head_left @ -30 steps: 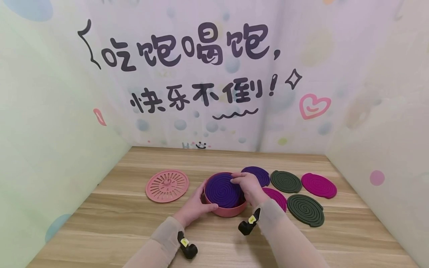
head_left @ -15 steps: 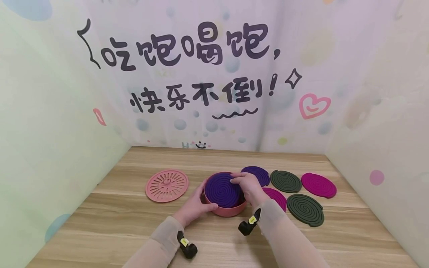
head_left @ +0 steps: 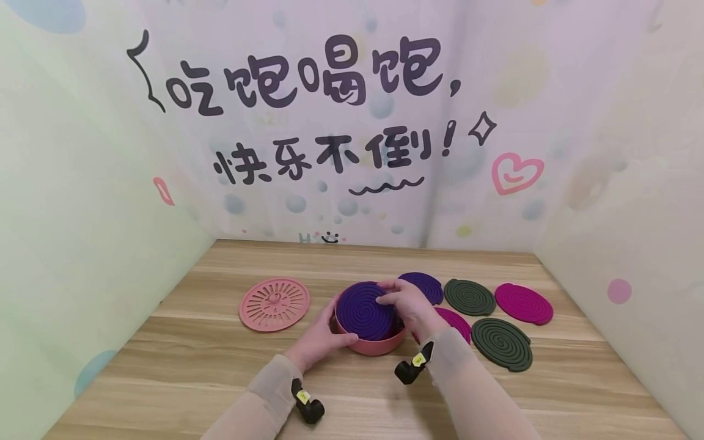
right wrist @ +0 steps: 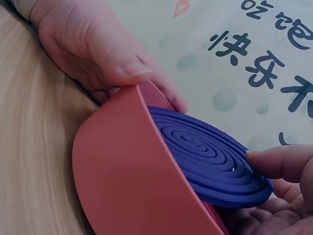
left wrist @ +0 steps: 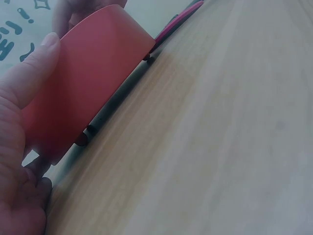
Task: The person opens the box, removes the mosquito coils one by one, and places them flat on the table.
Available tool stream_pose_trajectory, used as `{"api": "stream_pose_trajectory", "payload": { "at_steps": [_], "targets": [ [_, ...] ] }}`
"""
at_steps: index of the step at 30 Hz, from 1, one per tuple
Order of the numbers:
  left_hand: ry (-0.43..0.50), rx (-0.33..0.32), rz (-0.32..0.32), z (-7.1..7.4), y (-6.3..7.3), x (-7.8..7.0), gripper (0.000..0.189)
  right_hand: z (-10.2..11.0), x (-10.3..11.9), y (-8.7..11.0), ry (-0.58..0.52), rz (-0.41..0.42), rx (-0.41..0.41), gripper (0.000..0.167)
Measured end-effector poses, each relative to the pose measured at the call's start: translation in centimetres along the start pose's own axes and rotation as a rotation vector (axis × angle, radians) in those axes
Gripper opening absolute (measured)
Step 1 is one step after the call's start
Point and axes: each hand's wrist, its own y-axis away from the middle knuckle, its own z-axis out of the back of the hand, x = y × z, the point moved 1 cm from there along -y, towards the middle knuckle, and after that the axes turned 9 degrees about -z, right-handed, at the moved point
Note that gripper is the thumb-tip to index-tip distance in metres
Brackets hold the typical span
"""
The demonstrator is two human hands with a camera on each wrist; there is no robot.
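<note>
A round coral-pink mosquito coil box [head_left: 375, 348] stands on the wooden table. My left hand [head_left: 319, 337] grips it from the left, thumb on the rim. A dark blue mosquito coil [head_left: 363, 313] lies tilted in the mouth of the box. My right hand [head_left: 409, 307] pinches the coil's right edge. In the right wrist view the thumb is on top of the blue coil [right wrist: 198, 147] and fingers lie beneath. That edge stands above the rim, and a bit of magenta [right wrist: 213, 215] shows inside below it.
The slotted pink lid [head_left: 275, 305] lies left of the box. On the right are another dark blue coil [head_left: 422, 286], two dark green coils [head_left: 469, 297] and two magenta coils [head_left: 524, 304], one partly behind the right wrist. Cloth walls enclose the table's back and sides.
The right hand has shifted slightly up and right, and the far edge of the blue coil has risen a little. The left hand and the box have stayed put.
</note>
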Motion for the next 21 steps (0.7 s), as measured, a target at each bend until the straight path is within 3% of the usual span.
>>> {"api": "stream_pose_trajectory", "payload": {
  "at_steps": [11,18,21],
  "targets": [
    [0.014,-0.006,0.001,-0.1,0.1,-0.1,0.105,0.0,-0.1,-0.2,0.017,0.013,0.013,0.039],
    [0.040,-0.014,-0.013,0.0,1.0,-3.5,0.099,0.0,0.0,-0.1,-0.002,0.016,0.048,0.051],
    [0.034,-0.008,-0.016,0.1,1.0,-3.7,0.099,0.1,0.0,-0.2,0.001,0.015,0.063,0.050]
  ]
}}
